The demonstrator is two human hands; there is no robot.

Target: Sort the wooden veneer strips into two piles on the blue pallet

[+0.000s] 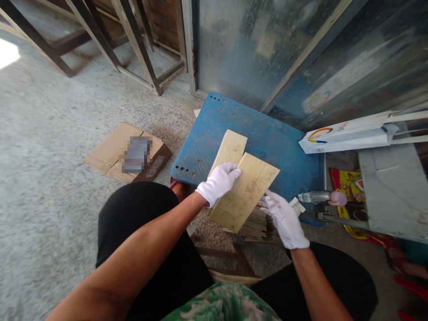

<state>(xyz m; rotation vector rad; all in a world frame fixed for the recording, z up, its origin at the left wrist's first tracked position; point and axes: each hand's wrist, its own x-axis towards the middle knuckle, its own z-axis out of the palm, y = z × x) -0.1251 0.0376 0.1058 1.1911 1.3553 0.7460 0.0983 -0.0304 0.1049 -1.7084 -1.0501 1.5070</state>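
My left hand (219, 182), in a white glove, is closed on a pale, thin wooden board (247, 191) with dark stains, its thumb across the upper-left edge. The board is tilted over the near edge of a blue plastic tabletop (267, 133). Behind it, a second pale board (230, 149) rests on the blue surface, partly covered by the glove and the first board. My right hand (284, 218), also gloved in white, has its fingers apart with the tips at the board's right edge. A stack of thin boards (252, 227) shows below, between my knees.
A cardboard box (113, 149) with a blurred-out dark object on it stands on the floor at left. On the right are a white paper bag (347, 133), a clear bottle with a pink cap (316, 197) and a grey panel (394, 187). Glass panes (247, 49) rise behind.
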